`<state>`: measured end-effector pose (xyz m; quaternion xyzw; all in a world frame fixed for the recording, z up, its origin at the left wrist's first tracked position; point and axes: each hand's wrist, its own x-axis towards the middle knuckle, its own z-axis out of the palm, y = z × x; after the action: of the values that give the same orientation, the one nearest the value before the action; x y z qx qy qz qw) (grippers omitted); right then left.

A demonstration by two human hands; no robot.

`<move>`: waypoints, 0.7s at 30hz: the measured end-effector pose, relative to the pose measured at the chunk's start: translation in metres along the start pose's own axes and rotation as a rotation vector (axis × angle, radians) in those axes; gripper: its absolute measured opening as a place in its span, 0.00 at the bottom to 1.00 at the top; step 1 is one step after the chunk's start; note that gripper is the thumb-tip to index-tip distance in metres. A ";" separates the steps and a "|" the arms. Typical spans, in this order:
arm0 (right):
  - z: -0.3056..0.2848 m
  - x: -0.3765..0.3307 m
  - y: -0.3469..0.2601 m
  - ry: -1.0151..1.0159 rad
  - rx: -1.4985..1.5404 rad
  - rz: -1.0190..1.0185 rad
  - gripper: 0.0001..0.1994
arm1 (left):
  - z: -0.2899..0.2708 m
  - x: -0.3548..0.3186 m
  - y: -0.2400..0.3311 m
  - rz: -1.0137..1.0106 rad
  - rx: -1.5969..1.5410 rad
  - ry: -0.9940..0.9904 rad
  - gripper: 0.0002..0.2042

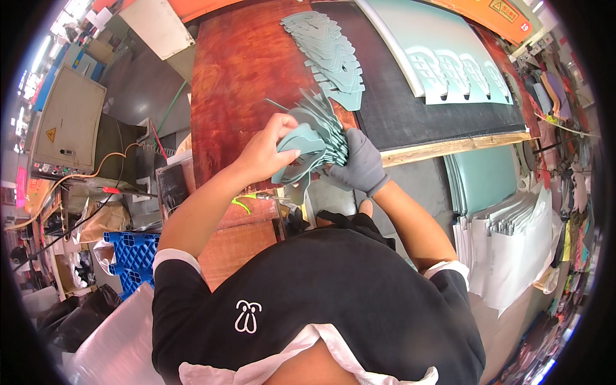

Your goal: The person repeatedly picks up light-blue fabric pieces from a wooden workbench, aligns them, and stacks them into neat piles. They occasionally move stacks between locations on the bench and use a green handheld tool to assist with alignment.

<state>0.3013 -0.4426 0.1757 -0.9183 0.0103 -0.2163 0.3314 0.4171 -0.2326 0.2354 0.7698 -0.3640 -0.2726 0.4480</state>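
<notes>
My bare left hand (268, 149) grips a fanned stack of pale teal cut-out pieces (313, 140), thumb across the front piece. Wearing a grey glove, my right hand (360, 160) closes on the same stack from the right. The stack is held above the near edge of a reddish-brown wooden table (237, 70). Further back on the table lies a long overlapping row of the same teal pieces (330, 54).
A black mat (410, 109) carries a teal sheet with shapes cut out of it (449, 58). Teal and white sheets (507, 218) are stacked at the right. At the left stand a beige machine cabinet (64, 122), a blue plastic pallet (131, 256) and black bags (77, 321).
</notes>
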 end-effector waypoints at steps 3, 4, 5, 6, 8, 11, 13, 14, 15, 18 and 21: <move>0.001 -0.001 0.003 -0.025 -0.033 0.021 0.38 | 0.010 -0.006 -0.005 0.365 0.123 0.056 0.16; 0.001 -0.001 0.003 -0.032 -0.037 0.038 0.40 | 0.012 -0.009 -0.010 0.342 0.125 -0.026 0.12; 0.001 -0.001 0.003 -0.034 -0.044 0.020 0.45 | 0.013 -0.010 -0.017 0.344 0.044 -0.090 0.14; 0.000 -0.002 0.003 -0.025 -0.044 0.016 0.43 | 0.014 -0.011 -0.025 0.391 -0.050 -0.142 0.17; 0.000 -0.002 0.002 -0.007 -0.040 0.008 0.41 | 0.019 -0.007 -0.041 0.342 0.027 0.034 0.18; -0.002 -0.001 0.001 -0.095 -0.062 0.083 0.38 | 0.023 0.005 -0.060 0.123 0.058 0.244 0.23; -0.002 0.001 0.001 -0.099 -0.041 0.059 0.36 | 0.022 0.014 -0.065 -0.111 -0.123 0.161 0.24; -0.002 0.001 0.001 -0.091 -0.034 0.046 0.36 | 0.021 0.017 -0.064 -0.177 -0.184 0.122 0.25; -0.002 0.001 0.001 -0.065 -0.013 0.029 0.36 | 0.020 0.020 -0.062 -0.236 -0.242 0.090 0.25; -0.002 0.001 0.004 -0.071 -0.017 0.051 0.36 | 0.018 0.019 -0.051 -0.201 -0.266 0.197 0.29; -0.002 0.000 0.005 -0.039 0.016 0.047 0.35 | 0.020 0.011 -0.040 -0.195 -0.177 0.265 0.31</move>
<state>0.3006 -0.4479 0.1741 -0.9191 0.0238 -0.1903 0.3441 0.4215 -0.2374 0.1898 0.7881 -0.2001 -0.2417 0.5295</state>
